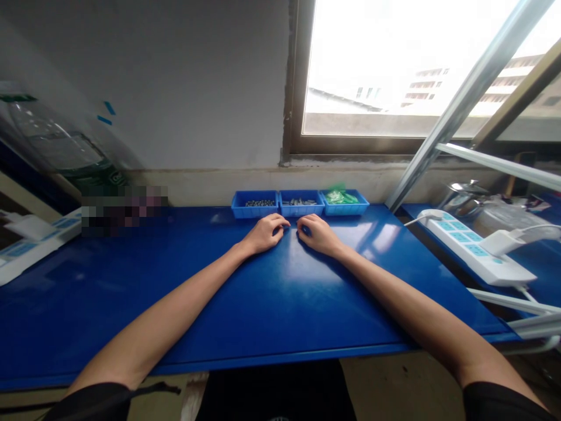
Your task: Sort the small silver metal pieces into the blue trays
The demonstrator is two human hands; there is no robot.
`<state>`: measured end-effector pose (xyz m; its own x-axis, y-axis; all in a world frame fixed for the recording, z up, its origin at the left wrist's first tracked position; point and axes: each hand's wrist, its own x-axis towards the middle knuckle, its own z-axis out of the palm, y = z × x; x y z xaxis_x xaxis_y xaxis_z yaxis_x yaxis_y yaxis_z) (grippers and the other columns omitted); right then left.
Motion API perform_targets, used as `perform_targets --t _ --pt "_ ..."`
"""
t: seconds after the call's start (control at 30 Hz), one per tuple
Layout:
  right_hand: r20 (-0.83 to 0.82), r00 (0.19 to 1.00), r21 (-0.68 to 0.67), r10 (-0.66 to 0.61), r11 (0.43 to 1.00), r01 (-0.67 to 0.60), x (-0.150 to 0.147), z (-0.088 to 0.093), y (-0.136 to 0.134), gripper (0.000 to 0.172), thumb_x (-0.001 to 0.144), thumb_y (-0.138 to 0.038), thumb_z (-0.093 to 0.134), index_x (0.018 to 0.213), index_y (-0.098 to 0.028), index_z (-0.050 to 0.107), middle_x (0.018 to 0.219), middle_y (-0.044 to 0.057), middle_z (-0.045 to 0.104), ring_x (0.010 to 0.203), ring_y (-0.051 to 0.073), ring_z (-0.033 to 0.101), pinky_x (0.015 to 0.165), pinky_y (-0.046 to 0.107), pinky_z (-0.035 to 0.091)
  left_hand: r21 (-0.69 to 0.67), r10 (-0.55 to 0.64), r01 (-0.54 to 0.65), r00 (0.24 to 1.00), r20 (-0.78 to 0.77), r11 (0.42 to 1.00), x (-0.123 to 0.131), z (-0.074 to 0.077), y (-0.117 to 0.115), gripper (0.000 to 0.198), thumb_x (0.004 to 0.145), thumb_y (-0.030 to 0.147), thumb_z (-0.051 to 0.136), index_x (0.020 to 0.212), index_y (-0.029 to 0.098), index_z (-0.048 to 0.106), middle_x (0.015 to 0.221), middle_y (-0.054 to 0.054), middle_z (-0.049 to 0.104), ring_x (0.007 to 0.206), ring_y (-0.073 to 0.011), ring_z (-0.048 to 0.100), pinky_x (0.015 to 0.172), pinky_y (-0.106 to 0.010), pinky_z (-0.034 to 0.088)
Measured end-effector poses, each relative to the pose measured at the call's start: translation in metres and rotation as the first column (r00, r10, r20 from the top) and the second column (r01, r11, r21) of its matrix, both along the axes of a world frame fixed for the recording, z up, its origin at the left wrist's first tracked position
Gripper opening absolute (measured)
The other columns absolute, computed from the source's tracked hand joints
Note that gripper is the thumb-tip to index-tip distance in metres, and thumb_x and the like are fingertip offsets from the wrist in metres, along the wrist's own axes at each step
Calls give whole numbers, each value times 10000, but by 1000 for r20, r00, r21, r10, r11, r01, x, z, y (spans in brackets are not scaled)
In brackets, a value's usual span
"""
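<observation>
Head view: three small, open, blue plastic bins stand side by side at the far edge of a glossy blue surface [280,310], against the wall, just beyond the two hands. The left bin [254,211] holds many small, dark, metallic pieces [260,203]; the middle bin [301,209] holds slimmer grey metallic pieces [299,202]; the right bin [344,208] holds a crumpled, translucent green plastic bag [340,196] with pale contents.

The left hand [263,233] rests near the bins, in front of the gap between the left and middle ones, its grip narrow: the fingers curl loosely and a slight space shows between thumb and forefinger. The right hand [319,234] lies in front of the middle and right bins, its fingers bent round into a loop; whether their tips meet or pinch something tiny, I cannot tell. The hands face each other, near but apart, and both bare forearms stretch across the surface.

Farther right, past a slanted grey metal post [471,82], lies a long white power strip with light-blue sockets [473,242], near a shiny silver metal pot [460,196]. At the far left leans a large clear plastic bottle with a green label [61,140]. Behind the bins, a brown-framed window [350,144] is set in the pale wall [197,88].
</observation>
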<state>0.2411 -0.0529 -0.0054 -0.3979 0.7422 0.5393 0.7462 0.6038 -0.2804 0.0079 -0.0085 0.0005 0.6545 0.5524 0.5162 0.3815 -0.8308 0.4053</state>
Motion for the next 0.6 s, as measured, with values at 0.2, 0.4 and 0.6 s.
perform_targets --t 0.2,0.4,0.6 --pt "-36 938 205 -344 916 344 9 11 -5 420 932 -148 540 1334 -181 660 1546 145 530 1292 315 580 1100 460 492 113 24 -22 1000 -16 993 0 -2 -2 652 948 122 542 1580 256 456 1696 -145 271 1242 -239 604 1139 -479 513" --pt "9 886 105 -464 882 460 26 8 5 592 900 -171 557 1488 -110 549 1536 188 544 1362 353 548 1104 486 511 61 42 -37 995 -93 997 1 -2 0 685 964 153 526 1627 245 380 1704 -144 278 1518 -343 400 1244 -560 374" --pt "23 916 137 -400 909 394 31 6 9 425 928 -187 577 1346 -146 642 1432 162 635 1298 322 600 1103 444 503 4 34 -33 998 -59 999 1 1 -3 679 950 148 535 1611 225 402 1666 -148 335 1521 -322 411 1249 -490 401"
